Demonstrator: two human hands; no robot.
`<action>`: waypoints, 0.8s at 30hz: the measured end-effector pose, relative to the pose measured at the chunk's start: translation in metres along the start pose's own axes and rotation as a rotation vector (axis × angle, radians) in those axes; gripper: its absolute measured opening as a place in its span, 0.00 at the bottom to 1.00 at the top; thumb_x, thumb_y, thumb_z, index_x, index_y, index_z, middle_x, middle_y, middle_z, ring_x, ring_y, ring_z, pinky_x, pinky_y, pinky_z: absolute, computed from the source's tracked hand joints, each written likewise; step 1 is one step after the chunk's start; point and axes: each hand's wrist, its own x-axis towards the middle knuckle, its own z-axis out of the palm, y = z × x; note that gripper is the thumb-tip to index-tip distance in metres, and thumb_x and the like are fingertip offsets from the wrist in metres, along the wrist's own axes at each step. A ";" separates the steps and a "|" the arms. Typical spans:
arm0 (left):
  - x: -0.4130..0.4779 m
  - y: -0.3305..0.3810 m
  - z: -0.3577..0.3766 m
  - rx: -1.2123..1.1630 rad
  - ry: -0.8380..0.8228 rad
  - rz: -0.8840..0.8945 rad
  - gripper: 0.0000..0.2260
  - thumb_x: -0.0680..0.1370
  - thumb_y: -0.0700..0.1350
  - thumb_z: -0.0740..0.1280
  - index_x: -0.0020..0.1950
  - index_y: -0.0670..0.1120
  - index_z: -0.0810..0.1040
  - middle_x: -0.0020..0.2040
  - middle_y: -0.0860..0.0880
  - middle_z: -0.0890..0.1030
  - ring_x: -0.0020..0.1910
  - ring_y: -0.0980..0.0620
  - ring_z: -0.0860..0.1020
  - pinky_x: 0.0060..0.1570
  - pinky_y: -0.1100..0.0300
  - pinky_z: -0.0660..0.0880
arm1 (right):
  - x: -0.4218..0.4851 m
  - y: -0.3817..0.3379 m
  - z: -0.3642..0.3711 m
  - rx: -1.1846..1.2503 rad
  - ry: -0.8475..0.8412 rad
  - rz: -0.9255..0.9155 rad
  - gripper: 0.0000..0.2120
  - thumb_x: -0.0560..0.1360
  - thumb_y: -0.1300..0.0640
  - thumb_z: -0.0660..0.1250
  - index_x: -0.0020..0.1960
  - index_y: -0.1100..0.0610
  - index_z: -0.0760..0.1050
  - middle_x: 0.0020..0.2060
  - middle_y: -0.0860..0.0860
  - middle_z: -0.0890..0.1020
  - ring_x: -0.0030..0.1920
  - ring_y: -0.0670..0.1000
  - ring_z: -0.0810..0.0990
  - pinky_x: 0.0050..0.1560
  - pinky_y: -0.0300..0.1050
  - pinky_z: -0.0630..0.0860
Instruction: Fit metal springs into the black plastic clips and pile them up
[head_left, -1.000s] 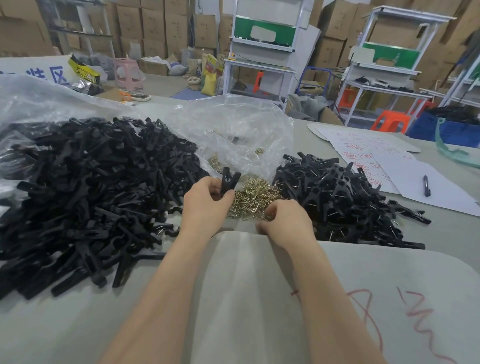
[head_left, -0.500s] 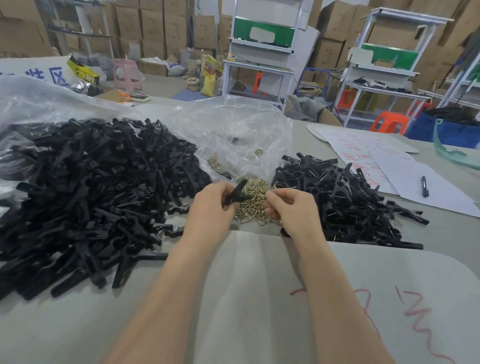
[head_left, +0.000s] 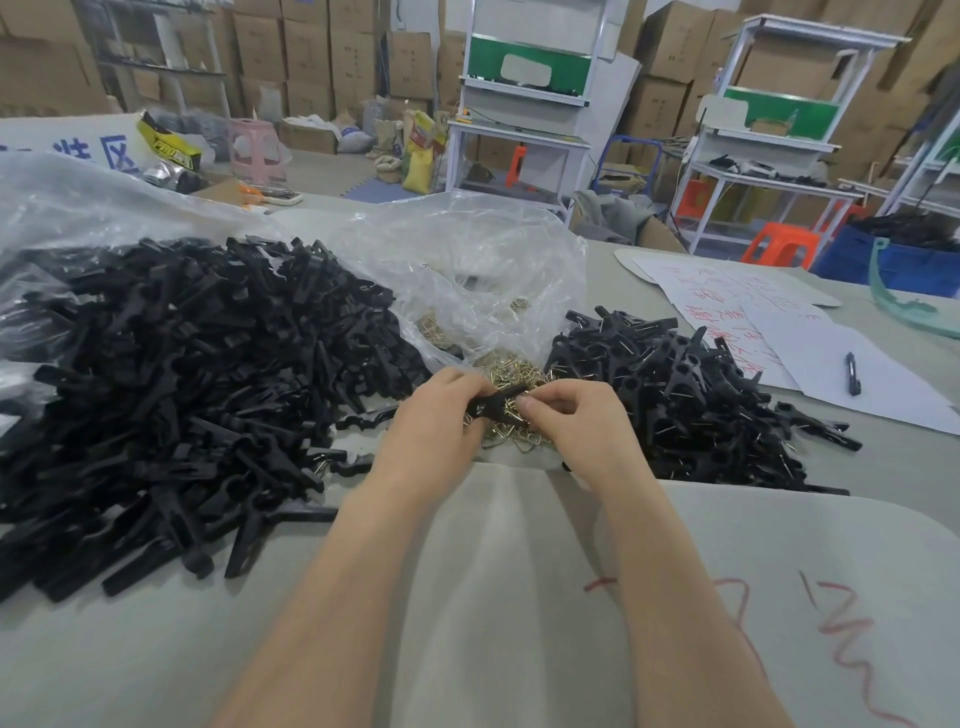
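Both of my hands meet over the heap of brass-coloured springs: my left hand is closed around a black clip, and my right hand pinches at the clip's near end, though I cannot tell whether a spring sits between those fingertips. To my left lies the big pile of bare clips, to my right the smaller pile of fitted clips, with the clear bag behind the springs.

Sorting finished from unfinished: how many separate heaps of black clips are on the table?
2: the large heap left of the hands, the smaller heap right of them.
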 end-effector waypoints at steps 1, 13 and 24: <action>0.000 0.000 0.000 0.008 -0.007 0.012 0.12 0.73 0.37 0.69 0.56 0.48 0.79 0.48 0.57 0.72 0.51 0.50 0.76 0.55 0.51 0.74 | 0.000 0.000 0.000 -0.017 -0.005 -0.003 0.04 0.73 0.57 0.71 0.39 0.53 0.82 0.31 0.49 0.81 0.32 0.44 0.74 0.39 0.38 0.71; -0.001 0.005 -0.004 0.093 -0.011 0.074 0.09 0.74 0.40 0.69 0.53 0.49 0.81 0.42 0.58 0.70 0.42 0.55 0.71 0.40 0.64 0.63 | -0.001 -0.002 -0.003 -0.034 -0.037 0.007 0.04 0.72 0.56 0.72 0.40 0.55 0.82 0.31 0.49 0.81 0.31 0.43 0.74 0.35 0.34 0.69; -0.001 0.014 -0.010 -0.257 0.032 0.085 0.11 0.72 0.43 0.74 0.53 0.47 0.82 0.43 0.58 0.78 0.46 0.60 0.74 0.51 0.71 0.68 | 0.005 -0.001 -0.013 0.679 -0.516 0.359 0.21 0.61 0.39 0.69 0.41 0.56 0.83 0.36 0.56 0.84 0.37 0.52 0.85 0.39 0.42 0.81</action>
